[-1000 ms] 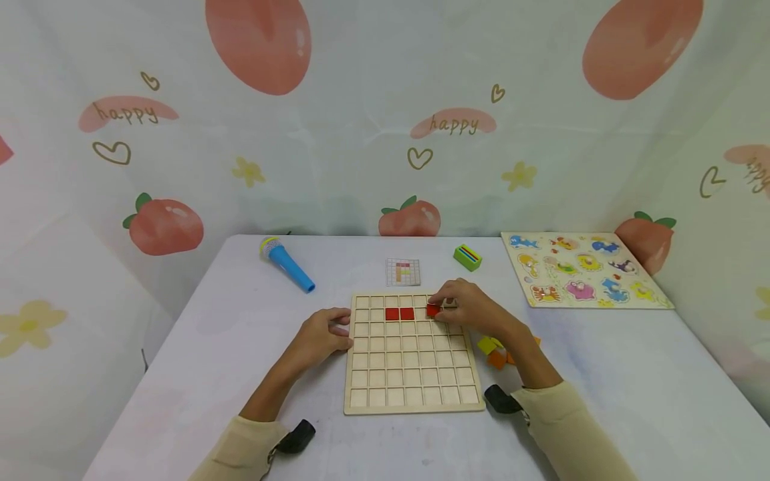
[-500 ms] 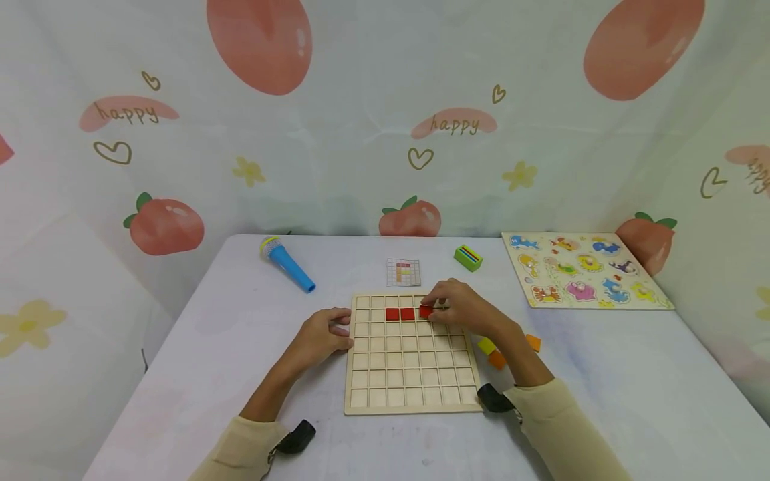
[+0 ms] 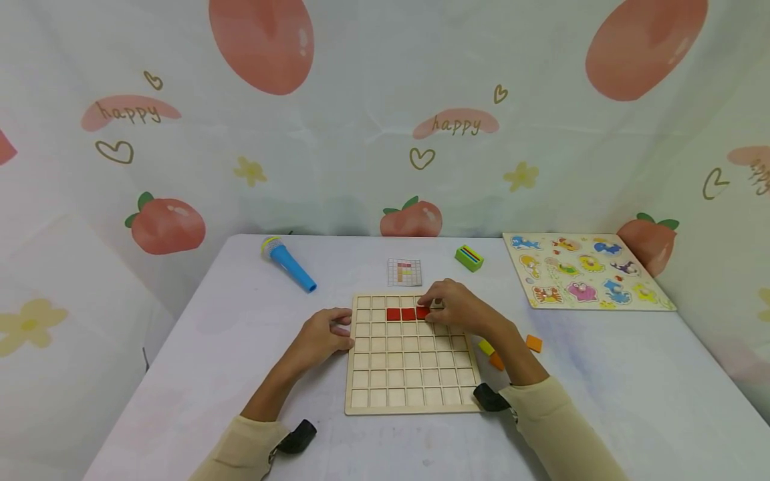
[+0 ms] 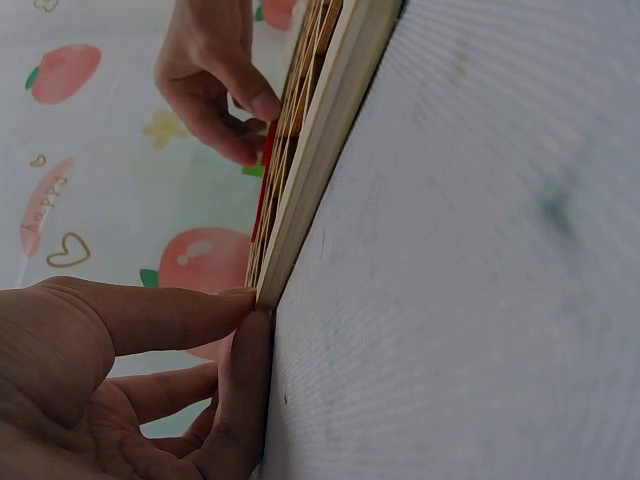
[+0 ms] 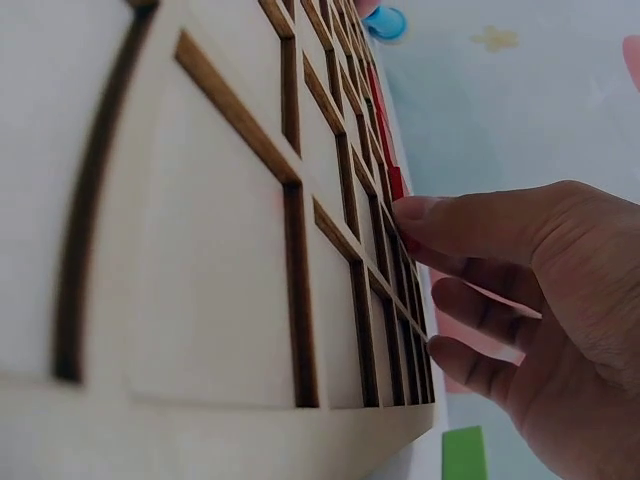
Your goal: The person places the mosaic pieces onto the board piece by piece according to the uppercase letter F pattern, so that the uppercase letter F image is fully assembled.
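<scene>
A wooden grid board [image 3: 394, 364] lies on the table in the head view. Two red square tiles [image 3: 400, 314] sit side by side in its second row from the far edge. My right hand [image 3: 460, 307] pinches a third red tile [image 3: 422, 312] just right of those two; its fingers partly cover it. From the right wrist view, the thumb rests on this red tile [image 5: 396, 183] at the grid, and I cannot tell whether it lies fully in its cell. My left hand [image 3: 319, 341] holds the board's left edge, thumb and forefinger against the rim in the left wrist view.
Yellow [image 3: 486, 347] and orange [image 3: 533, 343] tiles lie right of the board, partly behind my forearm. Beyond it are a small pattern card [image 3: 404, 272] and a green striped block [image 3: 468, 258]. A blue toy microphone [image 3: 291, 266] lies left, an animal puzzle board [image 3: 586, 274] right.
My right hand has moved left with the red tile, bringing it beside the other two and lower onto the grid. The left hand stays at the board's edge.
</scene>
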